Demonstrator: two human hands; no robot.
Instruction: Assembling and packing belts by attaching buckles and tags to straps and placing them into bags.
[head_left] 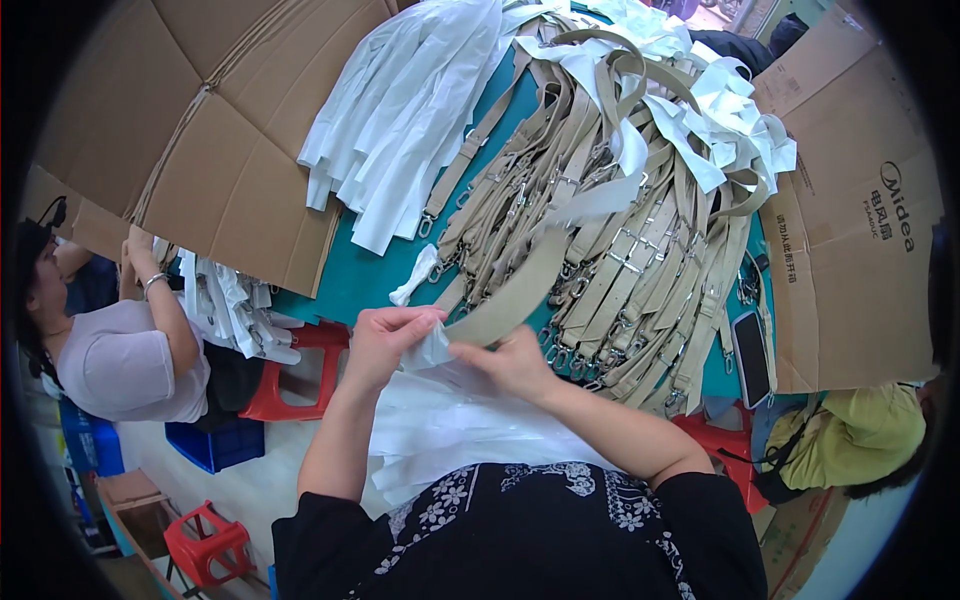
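Note:
My left hand (385,345) pinches a thin white wrapping sheet (432,348) between thumb and fingers, close in front of my body. Right beside it, my right hand (512,365) is closed at the end of a beige webbing strap (515,295), where the sheet meets the strap. From my hands the strap curves up and away over a large heap of beige straps (600,230) with metal clasps. Fingertips of both hands are partly hidden by the white sheet. More white sheets (470,420) lie across my lap.
Long white sheets (400,110) hang over the green table (355,265). A phone (750,358) lies at the right by a cardboard box (850,230). Large cardboard (220,130) stands at the left, beside a person (130,360); another person (850,435) sits right. A red stool (208,545) stands below.

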